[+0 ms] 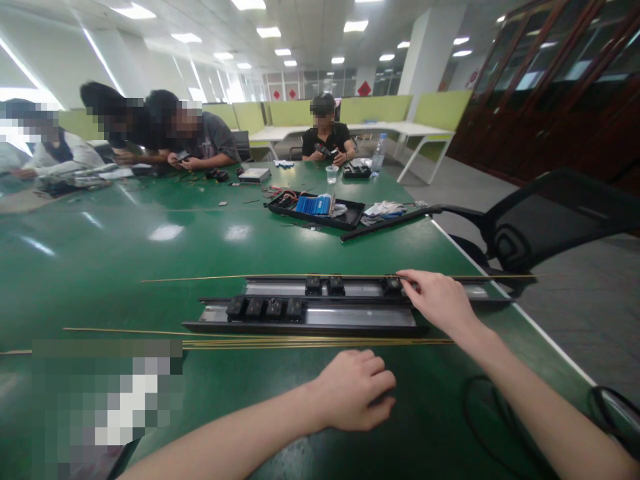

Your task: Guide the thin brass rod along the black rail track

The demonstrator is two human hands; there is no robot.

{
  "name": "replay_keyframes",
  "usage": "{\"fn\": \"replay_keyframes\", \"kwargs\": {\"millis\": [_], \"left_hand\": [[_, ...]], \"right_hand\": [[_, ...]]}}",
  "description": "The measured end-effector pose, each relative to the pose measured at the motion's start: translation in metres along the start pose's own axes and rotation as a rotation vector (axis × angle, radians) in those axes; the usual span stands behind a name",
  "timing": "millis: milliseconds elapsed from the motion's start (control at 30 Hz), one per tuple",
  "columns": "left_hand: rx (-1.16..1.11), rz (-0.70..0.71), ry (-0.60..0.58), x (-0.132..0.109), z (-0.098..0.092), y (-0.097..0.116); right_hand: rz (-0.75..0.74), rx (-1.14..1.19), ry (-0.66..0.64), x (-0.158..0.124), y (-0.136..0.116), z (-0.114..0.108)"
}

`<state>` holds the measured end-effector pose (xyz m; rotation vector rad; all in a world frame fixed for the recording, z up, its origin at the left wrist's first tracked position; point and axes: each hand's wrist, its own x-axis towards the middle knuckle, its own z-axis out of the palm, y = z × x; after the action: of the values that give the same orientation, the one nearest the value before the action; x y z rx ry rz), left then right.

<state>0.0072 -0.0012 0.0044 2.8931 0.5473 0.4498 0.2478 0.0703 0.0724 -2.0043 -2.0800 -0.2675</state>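
My right hand (437,300) reaches over the far metal rail, its fingers pinched at the right side of a small black block (391,285). A thin brass-coloured rod (200,279) runs along the far edge of this channel-shaped rail (357,291) and passes by my fingertips. Two more black blocks (313,285) sit in the far rail. In the near rail (360,316) several black blocks (254,307) stand in a row at the left. My left hand (355,390) is over the green table in front, loosely curled, thumb apart from the fingers, holding nothing visible.
Several thin rods (320,343) lie before the near rail. Farther back are a black tray (350,212) with a blue finned part (314,204), gloves (384,212), a cup (331,175) and a bottle (380,155). Several people sit around the table. A chair (550,207) stands right.
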Motion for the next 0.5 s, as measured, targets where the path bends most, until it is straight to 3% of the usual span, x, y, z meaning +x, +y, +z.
{"fn": "replay_keyframes", "kwargs": {"millis": [500], "left_hand": [[0.015, 0.010, 0.022, 0.0001, -0.0042, 0.0004]], "right_hand": [[0.009, -0.028, 0.015, 0.0019, -0.0023, 0.0015]]}}
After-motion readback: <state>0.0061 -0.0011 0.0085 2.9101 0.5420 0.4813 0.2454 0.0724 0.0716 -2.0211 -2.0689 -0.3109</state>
